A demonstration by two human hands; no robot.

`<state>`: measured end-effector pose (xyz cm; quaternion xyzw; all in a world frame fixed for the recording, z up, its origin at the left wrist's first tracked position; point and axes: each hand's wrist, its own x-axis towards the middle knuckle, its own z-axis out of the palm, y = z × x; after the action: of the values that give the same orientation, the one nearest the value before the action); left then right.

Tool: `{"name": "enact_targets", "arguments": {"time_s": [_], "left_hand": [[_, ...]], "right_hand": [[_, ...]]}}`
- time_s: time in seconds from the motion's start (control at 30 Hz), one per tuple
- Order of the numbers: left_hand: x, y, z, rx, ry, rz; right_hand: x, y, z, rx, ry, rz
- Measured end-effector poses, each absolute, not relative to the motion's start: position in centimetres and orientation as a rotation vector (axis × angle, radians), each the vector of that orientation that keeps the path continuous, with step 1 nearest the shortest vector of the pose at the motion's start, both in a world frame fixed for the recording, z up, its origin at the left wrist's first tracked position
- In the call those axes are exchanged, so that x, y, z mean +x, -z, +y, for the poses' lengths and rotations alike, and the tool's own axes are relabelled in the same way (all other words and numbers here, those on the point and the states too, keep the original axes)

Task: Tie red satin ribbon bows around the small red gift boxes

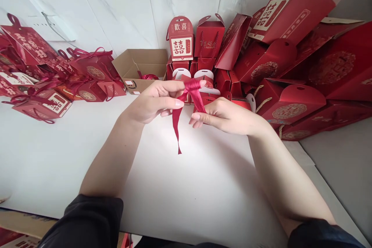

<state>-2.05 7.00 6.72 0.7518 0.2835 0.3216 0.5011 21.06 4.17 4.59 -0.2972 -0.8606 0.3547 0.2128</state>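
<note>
A dark red satin ribbon (176,122) is held up between my two hands, above the white table. It wraps around the index finger of my left hand (154,102), whose thumb presses near the wrapped part. One pointed tail hangs down below the left thumb. My right hand (223,116) pinches the other length of ribbon between thumb and fingers, slightly lower and to the right. Right behind the hands, small red boxes with white rounded flaps are partly hidden.
An open cardboard box (145,62) with some ribbon inside stands behind my left hand. Red boxes with ribbon bows (55,102) are piled at the left. Larger red gift boxes (287,104) are stacked at the right. A marbled wall (116,4) bounds the white table (186,186).
</note>
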Motion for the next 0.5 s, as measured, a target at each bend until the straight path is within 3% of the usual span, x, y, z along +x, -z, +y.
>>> {"name": "enact_targets", "arguments": {"time_s": [0.23, 0.5], "left_hand": [[-1.0, -6.9, 6.4, 1.939, -0.827, 0.704], [0.5, -6.1, 4.9, 2.634, -0.952, 0.988]], "right_hand": [[19.7, -5.4, 2.4, -0.788, -1.063, -2.403], [20.1, -6.3, 1.5, -0.741, -1.000, -2.505]]}}
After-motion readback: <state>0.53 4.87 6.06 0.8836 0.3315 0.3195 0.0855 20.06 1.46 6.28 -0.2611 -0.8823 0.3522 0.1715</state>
